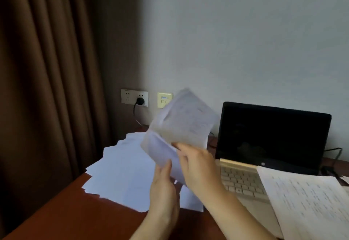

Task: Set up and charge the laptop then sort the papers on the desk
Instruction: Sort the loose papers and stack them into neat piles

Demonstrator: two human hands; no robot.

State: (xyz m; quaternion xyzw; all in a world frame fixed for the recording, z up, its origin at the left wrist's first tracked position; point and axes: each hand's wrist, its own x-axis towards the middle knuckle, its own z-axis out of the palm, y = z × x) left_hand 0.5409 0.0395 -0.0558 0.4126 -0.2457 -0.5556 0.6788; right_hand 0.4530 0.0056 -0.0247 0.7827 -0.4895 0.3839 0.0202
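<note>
Both hands hold a bundle of white papers (181, 124) up above the desk, blurred by motion. My left hand (163, 185) grips its lower edge from below, thumb on the front. My right hand (198, 164) pinches the sheets from the right side. Under them a loose spread of white papers (120, 171) lies on the red-brown desk (75, 217). A gold laptop (245, 179) stands open at the right with a dark screen (272, 136). More printed sheets (309, 205) overlap the laptop's right side.
A black plug (140, 101) sits in the wall socket (134, 97), its cable running down behind the papers. Another cable (335, 154) trails at the laptop's right. A second wall plate (164, 100) is beside the socket. Brown curtains (47, 79) hang at the left.
</note>
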